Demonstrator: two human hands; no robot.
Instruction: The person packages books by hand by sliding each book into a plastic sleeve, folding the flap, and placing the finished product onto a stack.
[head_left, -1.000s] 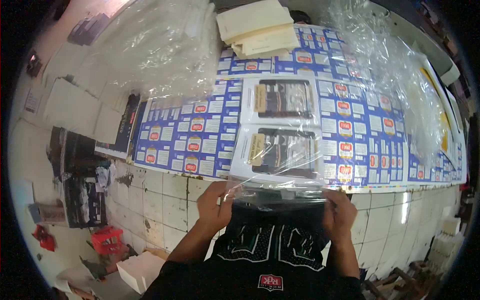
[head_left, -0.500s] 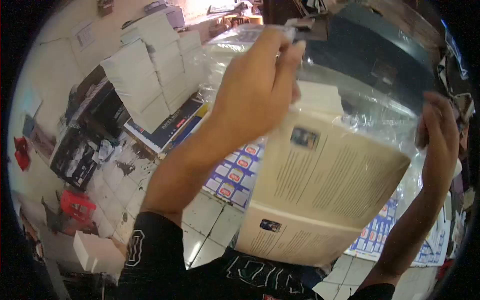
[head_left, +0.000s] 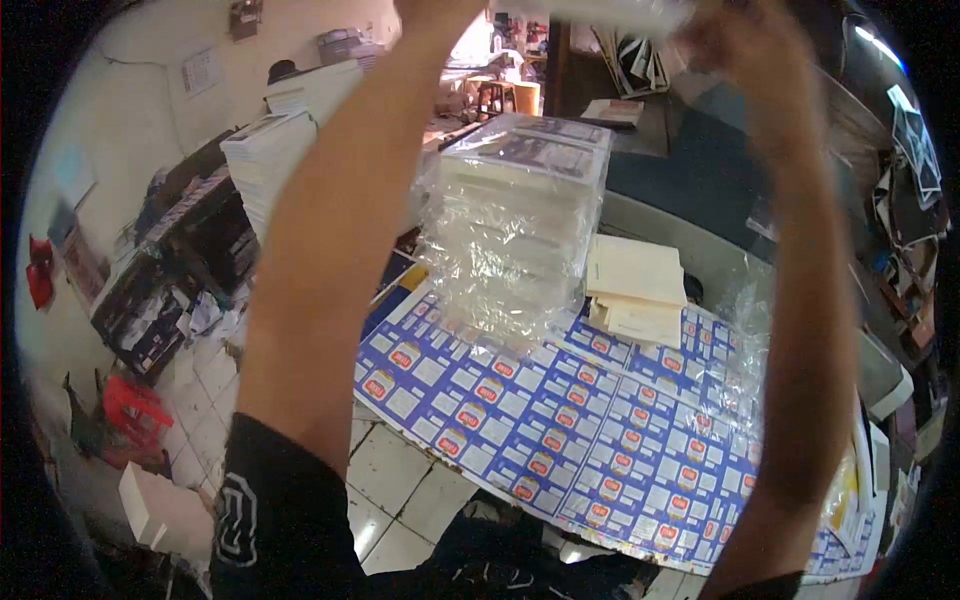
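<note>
Both arms reach up to the top edge of the view. My left hand [head_left: 440,8] is mostly cut off there, its fingers out of sight. My right hand [head_left: 745,35] is smeared by motion beside the end of a pale, blurred object [head_left: 610,10] that spans between the hands; its grip is unclear. Below them, a tall stack wrapped in clear plastic [head_left: 520,215] stands on a table covered with blue printed sheets [head_left: 540,420]. Right of that stack lies a small pile of cream booklets [head_left: 638,285]. Loose clear plastic [head_left: 740,350] lies near the right forearm.
White paper stacks [head_left: 255,165] rise behind my left forearm. A red plastic stool [head_left: 137,415] and a white block [head_left: 150,510] are at the lower left. Behind the table is a dark surface [head_left: 665,185] with papers on it. Shelves with clutter line the right side.
Both hands have risen to the top edge. The cream printed pages and clear plastic in front of my chest have left that spot, uncovering the blue sheets, wrapped stack and booklets.
</note>
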